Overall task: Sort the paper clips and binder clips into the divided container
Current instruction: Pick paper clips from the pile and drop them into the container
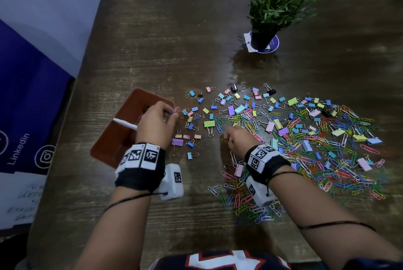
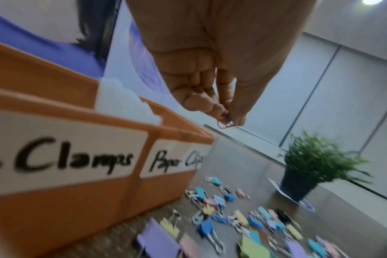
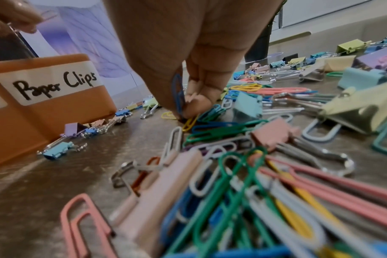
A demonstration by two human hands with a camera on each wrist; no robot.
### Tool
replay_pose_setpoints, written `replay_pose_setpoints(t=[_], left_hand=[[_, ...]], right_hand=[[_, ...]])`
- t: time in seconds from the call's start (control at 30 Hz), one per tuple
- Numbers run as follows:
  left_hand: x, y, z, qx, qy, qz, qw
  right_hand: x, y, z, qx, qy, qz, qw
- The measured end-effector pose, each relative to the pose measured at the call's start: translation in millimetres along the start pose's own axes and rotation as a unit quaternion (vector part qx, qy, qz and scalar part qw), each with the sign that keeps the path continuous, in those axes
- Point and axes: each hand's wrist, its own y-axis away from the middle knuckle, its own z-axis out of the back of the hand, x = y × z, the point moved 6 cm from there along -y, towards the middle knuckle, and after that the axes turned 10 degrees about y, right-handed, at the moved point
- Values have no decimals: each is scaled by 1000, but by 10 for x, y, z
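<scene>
Pinching a blue paper clip [image 3: 177, 94] between thumb and curled fingers, right hand [image 1: 236, 139] pressed down at near left edge of paper clips [image 1: 322, 156] spread over wooden table [image 1: 174, 40], fingertips touching a yellow clip [image 3: 190, 123]. Farther left, left hand [image 1: 156, 124] raised over orange divided container [image 1: 113, 136], fingers closed on a red paper clip [image 2: 224, 124] and something blue, above compartment labelled "Paper Clips". Binder clips [image 1: 229, 104] scattered just right of container. Far right, potted plant [image 1: 277, 8] upright.
</scene>
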Motion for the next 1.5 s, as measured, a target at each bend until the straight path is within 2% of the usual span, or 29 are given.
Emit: replay_pose_setpoints(t=[0.13,0.2,0.33,0.4,0.5,0.57,0.63,0.73,0.87,1.03,1.17,1.27,1.5], left_hand=[[167,-149,165,-23,-42,59,997],[241,-203,196,-26,-63,73,995],[328,-209,314,-38,-84,69,993],[358,-147,407,-46,-104,59,992],[482,-16,572,-73,-141,70,985],[661,44,630,-76,-139,96,983],[825,87,616,-61,-123,111,984],[976,144,513,-53,-104,113,987],[1023,216,404,-94,-141,91,981],[1025,231,349,-97,-175,77,977],[1035,244,356,-98,-175,79,977],[1036,243,351,-98,-173,78,977],[1040,238,353,-104,-173,74,977]], right_hand=[[28,-65,-23,45,35,-28,998],[39,-50,-34,47,37,-29,998],[28,5,-42,30,36,-15,999],[24,-7,-38,45,35,-12,998],[45,-62,3,78,7,-40,996],[124,-67,71,84,-51,-58,993],[290,-50,205,29,-152,-50,987],[646,-37,462,-63,-293,-14,954],[1194,-171,670,-99,-363,41,926],[1691,-330,689,-155,-269,70,948],[1827,-377,604,-165,-200,111,959],[1772,-331,597,-183,-215,120,952],[1292,-186,660,-238,-279,82,927]])
